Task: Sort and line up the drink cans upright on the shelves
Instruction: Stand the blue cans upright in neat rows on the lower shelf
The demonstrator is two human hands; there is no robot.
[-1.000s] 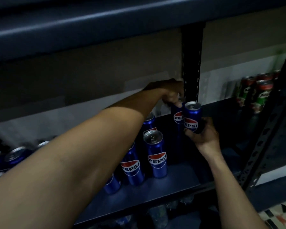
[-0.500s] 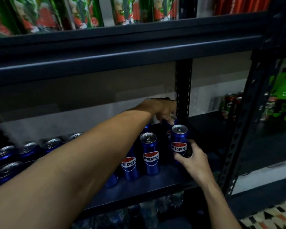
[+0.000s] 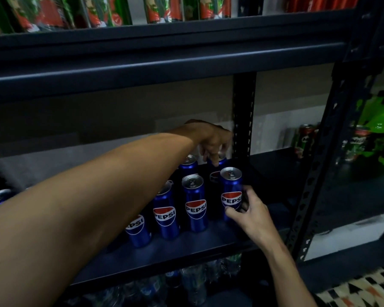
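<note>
Both hands on blue Pepsi cans (image 3: 194,204) at the right end of the shelf (image 3: 164,255).
Grips with the right hand (image 3: 251,213) the front can (image 3: 231,191), fingers and thumb curled round its lower half; upright, near the front edge at the right end, bottom hidden, so cannot tell if standing or lifted. Reaches with the left hand (image 3: 213,140) to the rear can (image 3: 217,162) just behind, beside the back post (image 3: 244,111); fingers curled down over its top, clamped on the rim. To the left, more Pepsi cans upright in a slanted row toward the front edge. Above, green-and-red cans (image 3: 98,12); below, plastic bottles (image 3: 193,282).
</note>
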